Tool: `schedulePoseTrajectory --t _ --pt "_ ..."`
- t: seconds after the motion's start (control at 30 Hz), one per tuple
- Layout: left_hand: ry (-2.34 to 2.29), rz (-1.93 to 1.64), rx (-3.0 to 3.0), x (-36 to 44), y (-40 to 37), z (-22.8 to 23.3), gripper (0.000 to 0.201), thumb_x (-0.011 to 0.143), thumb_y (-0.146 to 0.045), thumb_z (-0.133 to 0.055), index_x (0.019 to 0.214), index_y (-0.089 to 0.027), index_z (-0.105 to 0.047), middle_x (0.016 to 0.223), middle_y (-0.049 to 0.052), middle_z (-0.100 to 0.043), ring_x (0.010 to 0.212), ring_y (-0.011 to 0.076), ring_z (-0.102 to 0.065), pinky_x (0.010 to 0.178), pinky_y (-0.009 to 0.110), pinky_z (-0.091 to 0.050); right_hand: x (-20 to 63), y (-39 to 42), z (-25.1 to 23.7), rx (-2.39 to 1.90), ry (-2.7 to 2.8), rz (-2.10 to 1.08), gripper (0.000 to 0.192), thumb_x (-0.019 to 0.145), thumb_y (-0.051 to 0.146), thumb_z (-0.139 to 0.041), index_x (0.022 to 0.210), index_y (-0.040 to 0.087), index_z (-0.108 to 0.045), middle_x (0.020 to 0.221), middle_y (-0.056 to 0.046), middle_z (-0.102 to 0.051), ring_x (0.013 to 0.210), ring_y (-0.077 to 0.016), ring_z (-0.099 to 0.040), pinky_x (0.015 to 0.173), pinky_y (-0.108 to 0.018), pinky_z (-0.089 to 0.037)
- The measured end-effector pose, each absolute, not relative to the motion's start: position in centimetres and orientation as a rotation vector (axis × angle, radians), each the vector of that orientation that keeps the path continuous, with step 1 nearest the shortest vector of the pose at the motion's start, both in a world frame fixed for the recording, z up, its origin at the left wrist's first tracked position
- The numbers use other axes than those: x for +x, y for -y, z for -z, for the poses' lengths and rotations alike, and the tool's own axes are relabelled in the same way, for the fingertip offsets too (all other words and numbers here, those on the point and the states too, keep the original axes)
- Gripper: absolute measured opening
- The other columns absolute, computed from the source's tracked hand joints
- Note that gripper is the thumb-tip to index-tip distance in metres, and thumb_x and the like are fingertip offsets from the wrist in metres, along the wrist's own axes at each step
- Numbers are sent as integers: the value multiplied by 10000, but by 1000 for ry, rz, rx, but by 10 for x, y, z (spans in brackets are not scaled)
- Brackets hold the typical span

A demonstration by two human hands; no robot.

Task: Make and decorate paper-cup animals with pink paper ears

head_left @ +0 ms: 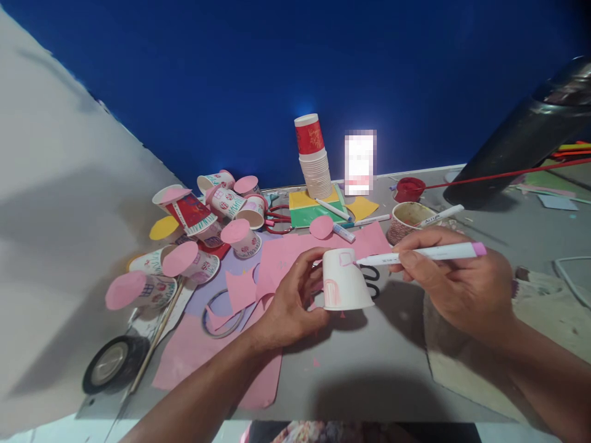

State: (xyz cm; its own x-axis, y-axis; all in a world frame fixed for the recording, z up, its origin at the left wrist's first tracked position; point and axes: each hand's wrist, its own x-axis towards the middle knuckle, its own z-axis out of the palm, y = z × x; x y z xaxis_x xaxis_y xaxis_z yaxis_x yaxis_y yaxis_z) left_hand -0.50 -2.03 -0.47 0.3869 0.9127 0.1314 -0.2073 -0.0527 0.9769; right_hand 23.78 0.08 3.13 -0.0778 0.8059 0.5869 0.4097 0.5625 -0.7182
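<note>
1. Decorated cups (241, 241) crowd the counter (369, 335); gold print on a red one is unreadable.
2. The left hand (290, 301) is clasped around the white cup (344, 284), held upside down above the counter.
3. Behind, the stack (316, 177) has a red top cup with gold script, not legible.
4. The white cup bears 1 shaded pink arch and 1 pink square: outlining the square seems the step in hand. The next move calls for a steady cup and light pressure.
5. The right hand (462, 286) grips the marker (441, 251), tip at the square; its print is too small.
6. The pen (446, 213) behind appears to read "Acrylic".
</note>
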Motion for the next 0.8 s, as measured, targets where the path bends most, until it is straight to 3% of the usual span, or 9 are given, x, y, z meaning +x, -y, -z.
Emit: schedulePoseTrajectory --t 0.27,0.6,0.8 --pt "-722 -1065 1417 -5 17 5 746 725 -13 -766 1374 -262 -496 1417 106 -608 1334 292 -616 1114 422 -513 236 0 -36 -1023 1680 -412 117 929 230 -684 831 283 -721 662 89 -714 571 -93 -665 551 -210 -506" --pt "-730 -1076 1506 -4 18 10 750 747 -39 -768 1407 -262 -488 1469 126 -574 1393 300 -567 1173 436 -464 231 2 -39 -974 1755 -425 112 934 224 -673 831 252 -709 740 74 -750 580 -79 -679 535 -176 -508" --pt "-745 -1077 1489 -4 19 8 726 751 -43 -746 1397 -257 -493 1450 131 -584 1365 308 -589 1156 455 -478 235 0 -35 -1073 1722 -388 121 936 239 -680 826 257 -726 722 63 -751 590 -112 -698 556 -219 -532"
